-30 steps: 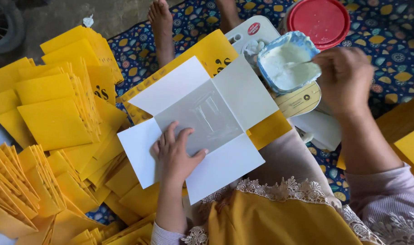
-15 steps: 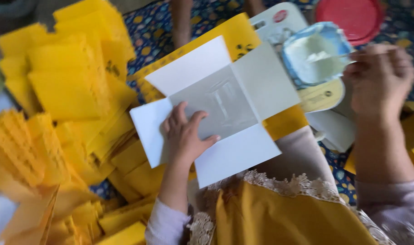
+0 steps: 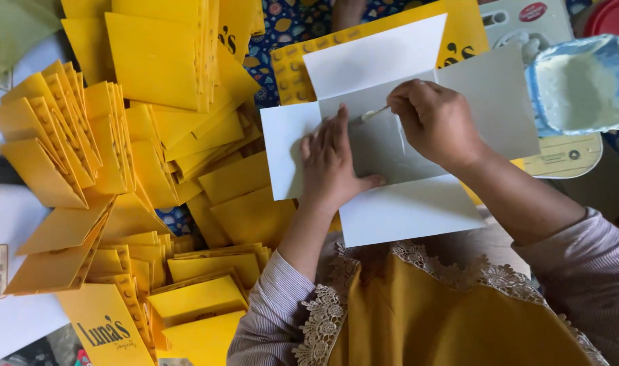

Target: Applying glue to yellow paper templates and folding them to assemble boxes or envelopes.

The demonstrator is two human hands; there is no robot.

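Blue tub (image 3: 581, 85) of white paste (image 3: 577, 91)

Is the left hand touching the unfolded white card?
Touching. The head view shows the left hand pressed flat on the unfolded white card, palm and fingers down with no gap.

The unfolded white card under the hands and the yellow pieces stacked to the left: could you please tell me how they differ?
The white card lies opened flat, flaps spread; the yellow pieces are folded and stacked. The white card is pressed by the left hand; the yellow pieces lie untouched. Both look like paper stock.
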